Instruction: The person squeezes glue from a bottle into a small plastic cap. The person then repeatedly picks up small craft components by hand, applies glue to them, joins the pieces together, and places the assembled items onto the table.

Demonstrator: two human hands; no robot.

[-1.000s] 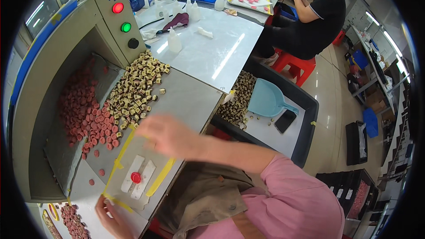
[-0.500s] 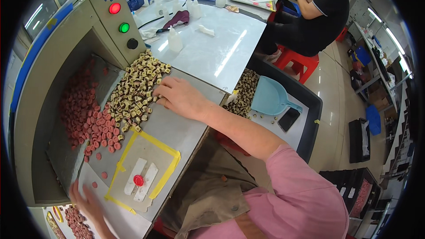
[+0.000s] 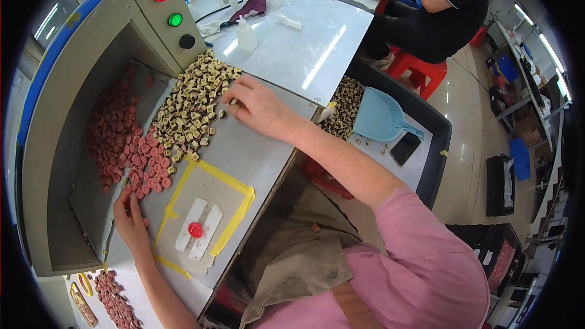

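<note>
My right hand (image 3: 262,109) is at the right edge of a heap of small cream-and-brown square pieces (image 3: 195,100). Its thumb and fingertips are closed on one small piece, which they partly hide. At the lower edge of a pile of small round pink pieces (image 3: 146,161), my left hand (image 3: 129,225) has its fingers apart, their tips beside the lowest pieces. A red round piece (image 3: 195,229) sits between two white strips (image 3: 213,231) on a board framed with yellow tape (image 3: 234,222).
The machine housing (image 3: 55,140) with lit red and green buttons arches over the pink pile. A black tray (image 3: 439,146) at right holds more square pieces, a blue dustpan (image 3: 378,116) and a phone (image 3: 404,148). Squeeze bottles (image 3: 246,36) stand behind. A co-worker (image 3: 439,18) sits at the far right.
My left hand has moved up and right to the pink pieces. My right hand has drawn slightly away from the square pieces. The view has shifted a little.
</note>
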